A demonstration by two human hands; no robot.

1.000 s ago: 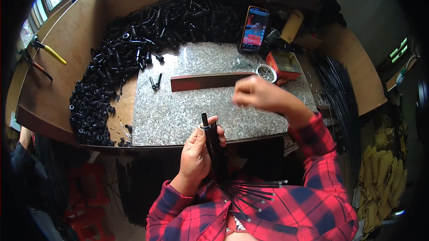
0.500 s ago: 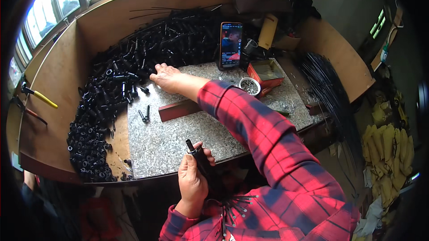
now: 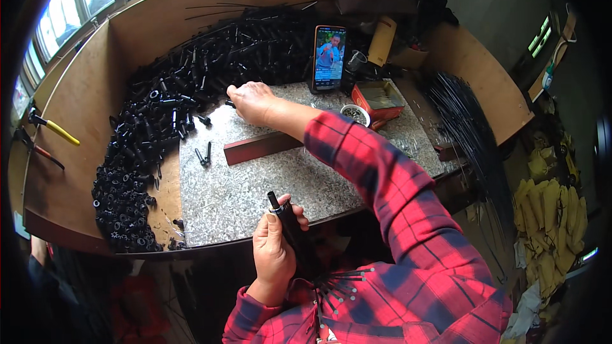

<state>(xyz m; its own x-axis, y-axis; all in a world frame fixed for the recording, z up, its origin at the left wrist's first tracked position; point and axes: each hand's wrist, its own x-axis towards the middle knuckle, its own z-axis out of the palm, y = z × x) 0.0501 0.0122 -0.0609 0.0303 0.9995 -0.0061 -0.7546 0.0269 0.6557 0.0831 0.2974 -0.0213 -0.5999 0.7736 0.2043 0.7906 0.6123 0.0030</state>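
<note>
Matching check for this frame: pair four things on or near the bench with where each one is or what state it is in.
Things:
1. left hand
2. right hand
3. phone
4. yellow-handled pliers

Places or states:
A. propped upright at the back of the stone slab, screen lit
B. lying on the wooden bench at the far left
C. wrapped around a bundle of black rods near the body
D. stretched out to the edge of the pile of black parts

Pairs: 1-C, 2-D, 3-A, 4-B
</note>
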